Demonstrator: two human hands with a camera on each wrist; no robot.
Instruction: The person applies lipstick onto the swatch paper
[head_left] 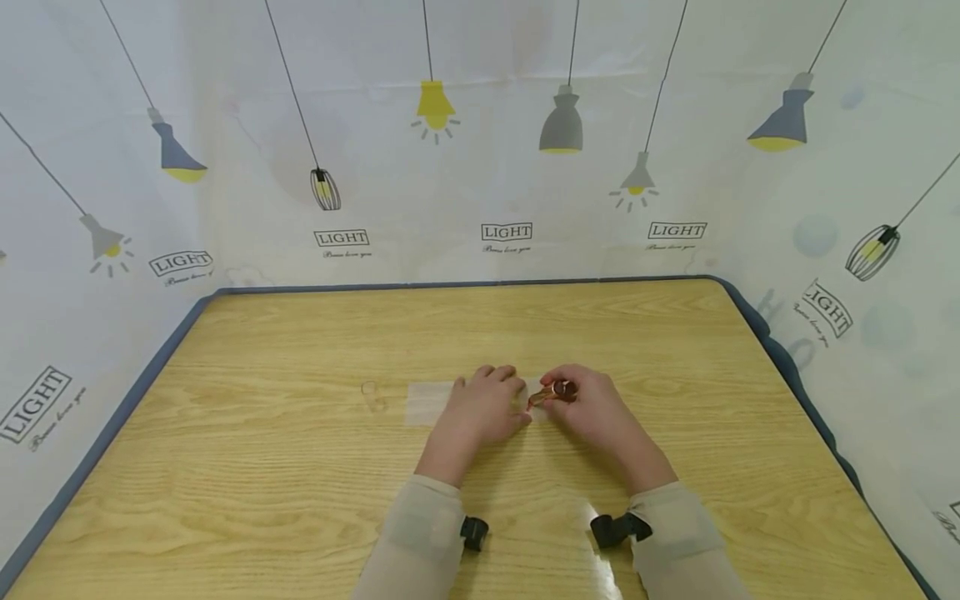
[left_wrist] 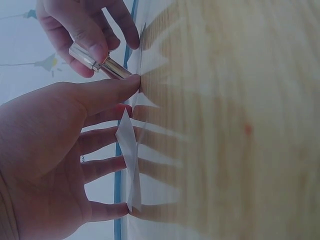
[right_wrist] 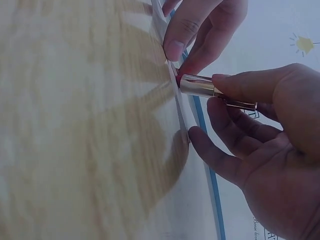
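Note:
My right hand (head_left: 600, 417) pinches a shiny metallic lipstick (head_left: 558, 391) between thumb and fingers. In the right wrist view the lipstick's red tip (right_wrist: 178, 79) meets a thin white sheet (right_wrist: 183, 112) on the table. My left hand (head_left: 486, 407) spreads its fingers over the same sheet (head_left: 427, 403), fingertips pressing it down beside the lipstick. In the left wrist view one edge of the sheet curls up under those fingers, and the left thumb is right next to the lipstick (left_wrist: 85, 56).
Left of the sheet lies a small, clear, faintly outlined thing (head_left: 371, 396). The wooden table (head_left: 262, 483) has a blue edging along its far and side edges. A curtain printed with lamps (head_left: 405, 192) hangs around it. Both sleeves carry a black wrist camera (head_left: 474, 533).

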